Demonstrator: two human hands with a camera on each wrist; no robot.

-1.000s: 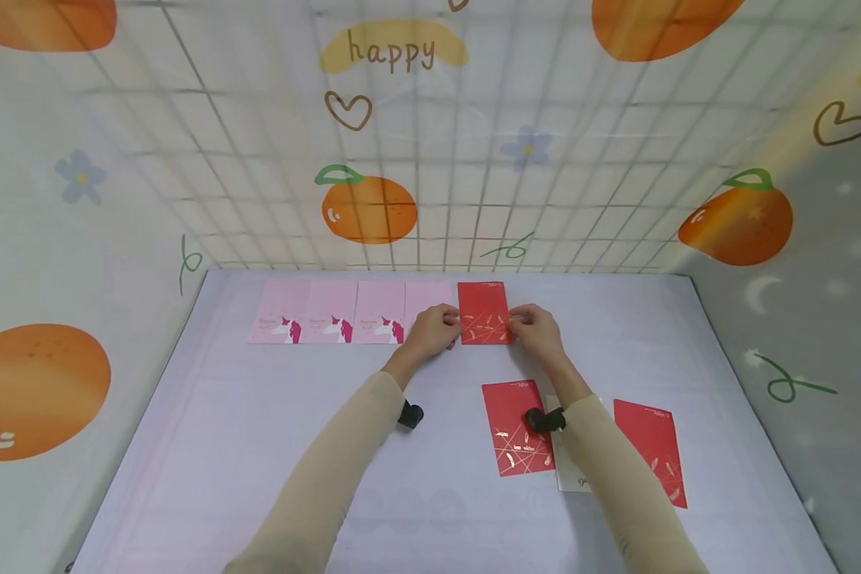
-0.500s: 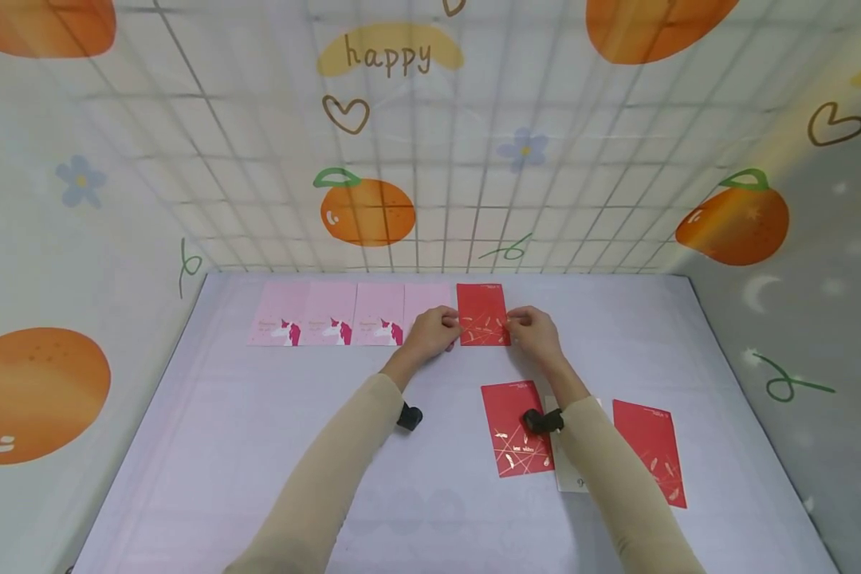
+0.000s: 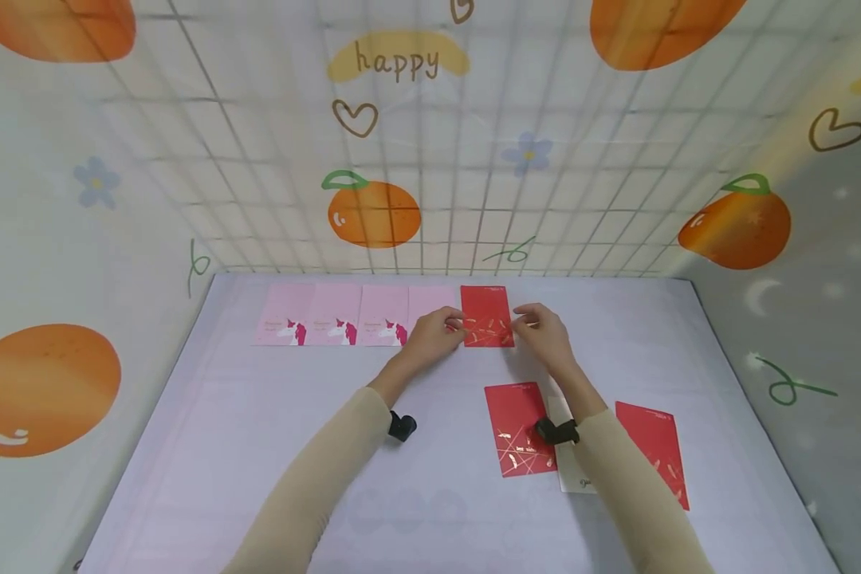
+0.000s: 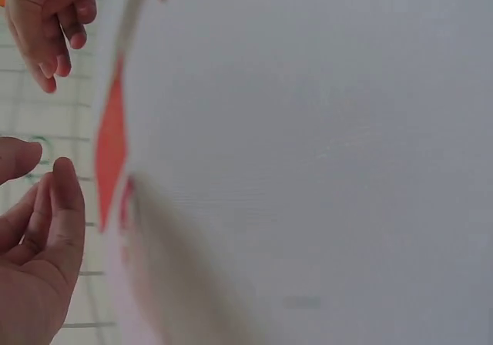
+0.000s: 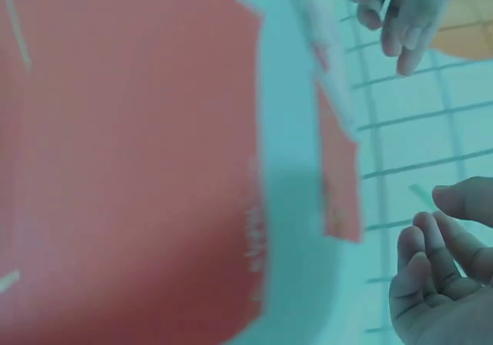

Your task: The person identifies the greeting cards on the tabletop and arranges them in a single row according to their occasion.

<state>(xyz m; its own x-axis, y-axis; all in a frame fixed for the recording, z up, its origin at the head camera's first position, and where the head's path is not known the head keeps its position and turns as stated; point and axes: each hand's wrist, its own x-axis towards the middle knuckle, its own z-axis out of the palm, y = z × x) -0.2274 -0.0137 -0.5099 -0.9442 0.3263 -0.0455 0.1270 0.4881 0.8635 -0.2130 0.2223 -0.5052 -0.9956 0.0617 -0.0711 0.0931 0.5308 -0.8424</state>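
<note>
A red card point(image 3: 484, 311) with gold feather and line prints lies flat near the table's back edge. My left hand point(image 3: 434, 335) is at its left side, its fingertips by the card's edge. On the opposite side my right hand point(image 3: 545, 335) hovers slightly off the card. In the left wrist view the thumb and fingers of my left hand point(image 4: 46, 252) are apart with nothing between them. My right hand point(image 5: 443, 268) also holds nothing in the right wrist view, its fingers loosely bent. Left of the red card runs a row of several pink unicorn cards point(image 3: 337, 311); my left hand partly covers the rightmost.
Nearer the front lie a second red card point(image 3: 509, 422), a white card point(image 3: 572, 470) partly under my right forearm, and another red card point(image 3: 649, 434). A patterned curtain point(image 3: 258, 175) over a wire grid rises behind the table point(image 3: 258, 414).
My right hand has let go of the red card's right edge and drawn slightly away. The left hand's fingers have loosened. The card stays in its place beside the pink row.
</note>
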